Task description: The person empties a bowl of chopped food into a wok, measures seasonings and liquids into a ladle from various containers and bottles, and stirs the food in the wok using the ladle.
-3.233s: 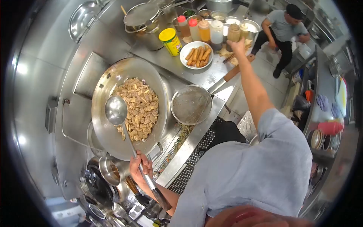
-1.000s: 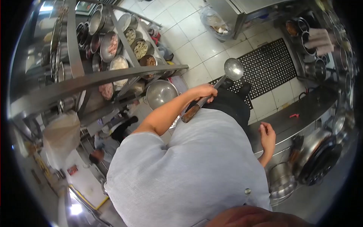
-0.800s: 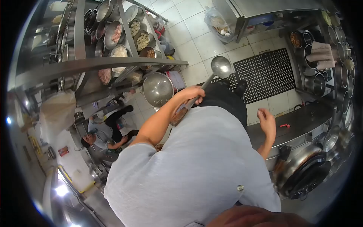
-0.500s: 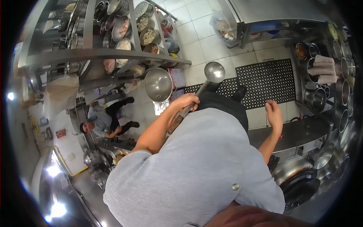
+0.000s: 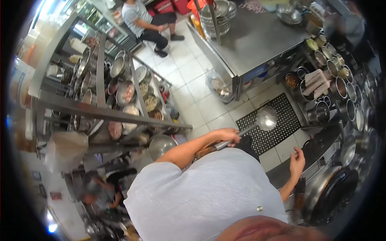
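My left hand [image 5: 228,137] is closed around the handle of a large metal ladle [image 5: 266,119]. The handle slants across the front of my grey shirt [image 5: 201,188], and its lower end is brown. The round bowl of the ladle is out ahead of me, seen over a black perforated floor mat [image 5: 283,108]. Off to the right, my right hand [image 5: 297,162] holds nothing; its fingers are apart and slightly bent. Below that hand, a large dark-rimmed wok [image 5: 331,197] lies at the lower right.
A metal rack [image 5: 108,110] with several bowls of food stands left. Ahead is a steel worktable [image 5: 257,48], with a plastic bag [image 5: 219,86] beside it. Several pots and pale cloths [image 5: 317,83] line the right. One person [image 5: 138,24] is at upper left, another [image 5: 100,190] lower left.
The whole view has swung, bringing the steel worktable and another person into sight. The ladle's bowl has shifted right and now shows over the mat. My left hand keeps its grip.
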`<state>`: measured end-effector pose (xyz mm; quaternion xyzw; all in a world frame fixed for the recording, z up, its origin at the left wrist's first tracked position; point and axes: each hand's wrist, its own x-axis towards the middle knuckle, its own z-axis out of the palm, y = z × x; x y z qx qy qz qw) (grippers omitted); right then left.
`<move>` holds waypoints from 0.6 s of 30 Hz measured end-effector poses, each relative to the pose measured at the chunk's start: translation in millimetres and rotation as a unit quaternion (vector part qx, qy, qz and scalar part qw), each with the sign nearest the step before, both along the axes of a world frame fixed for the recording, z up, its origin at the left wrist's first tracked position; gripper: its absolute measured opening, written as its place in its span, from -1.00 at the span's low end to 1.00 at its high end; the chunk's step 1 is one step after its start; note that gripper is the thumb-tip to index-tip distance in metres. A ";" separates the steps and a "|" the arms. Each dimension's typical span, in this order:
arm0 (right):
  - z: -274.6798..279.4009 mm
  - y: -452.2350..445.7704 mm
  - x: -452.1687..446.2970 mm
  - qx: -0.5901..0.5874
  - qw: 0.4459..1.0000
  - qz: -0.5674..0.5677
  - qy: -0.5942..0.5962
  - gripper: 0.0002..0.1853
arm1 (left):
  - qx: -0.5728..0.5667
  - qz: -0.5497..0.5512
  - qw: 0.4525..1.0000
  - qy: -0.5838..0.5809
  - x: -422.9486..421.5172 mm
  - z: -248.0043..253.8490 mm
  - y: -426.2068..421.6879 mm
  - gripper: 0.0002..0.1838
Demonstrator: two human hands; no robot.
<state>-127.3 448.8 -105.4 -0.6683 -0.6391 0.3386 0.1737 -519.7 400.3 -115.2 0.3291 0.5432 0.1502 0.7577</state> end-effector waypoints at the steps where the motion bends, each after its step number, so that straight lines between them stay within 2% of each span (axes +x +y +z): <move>1: 5.8 -17.9 -1.2 0.031 0.994 -0.083 0.064 -0.71 | 0.013 -0.049 0.999 -0.012 0.3 7.4 12.4 -0.85; 2: 8.9 -37.8 -1.2 0.062 0.976 -0.165 0.126 -0.71 | 0.026 -0.086 0.995 -0.040 3.9 15.9 23.3 -0.87; 3: 8.8 -61.2 -3.3 0.076 0.972 -0.184 0.124 -0.71 | 0.036 -0.125 0.989 -0.069 7.7 24.9 33.2 -0.88; 5: 7.1 -120.7 -10.6 0.159 0.930 -0.297 0.143 -0.69 | 0.060 -0.203 0.972 -0.099 20.9 45.1 45.4 -0.86; 6: 4.3 -154.9 -10.7 0.154 0.912 -0.323 0.201 -0.66 | 0.057 -0.213 0.967 -0.128 28.3 54.8 46.3 -0.83; 8: 2.9 -218.8 -32.2 0.155 0.856 -0.446 0.213 -0.64 | 0.063 -0.278 0.949 -0.137 41.6 83.9 44.9 -0.81; 9: 8.6 -251.4 -54.7 0.196 0.838 -0.489 0.144 -0.63 | 0.061 -0.327 0.931 -0.153 47.9 97.0 45.2 -0.81; 10: 20.3 -282.3 -71.9 0.207 0.817 -0.524 0.123 -0.62 | 0.065 -0.331 0.918 -0.210 59.2 96.5 36.8 -0.84; 12: 33.9 -339.6 -103.0 0.254 0.745 -0.613 0.074 -0.62 | 0.051 -0.381 0.905 -0.182 80.0 138.3 18.5 -0.87; 13: 31.8 -372.3 -110.3 0.282 0.700 -0.655 0.042 -0.62 | 0.038 -0.344 0.925 -0.156 93.3 163.9 -5.3 -0.86; 14: 61.3 -398.4 -126.2 0.304 0.651 -0.696 0.003 -0.64 | 0.026 -0.380 0.904 -0.195 102.0 166.3 -14.3 -0.82; 15: 73.0 -427.0 -136.7 0.373 0.595 -0.712 0.009 -0.61 | 0.015 -0.412 0.877 -0.246 112.2 161.7 -21.0 -0.76; 16: 84.5 -490.6 -162.3 0.397 0.474 -0.783 -0.076 -0.61 | -0.006 -0.500 0.821 -0.275 140.5 169.4 -52.3 -0.74; 17: 93.8 -512.1 -158.2 0.415 0.429 -0.793 -0.126 -0.61 | -0.005 -0.497 0.813 -0.304 144.1 177.4 -55.6 -0.73; 18: 98.6 -546.9 -163.9 0.428 0.361 -0.815 -0.149 -0.59 | -0.004 -0.528 0.796 -0.297 158.1 186.5 -70.7 -0.73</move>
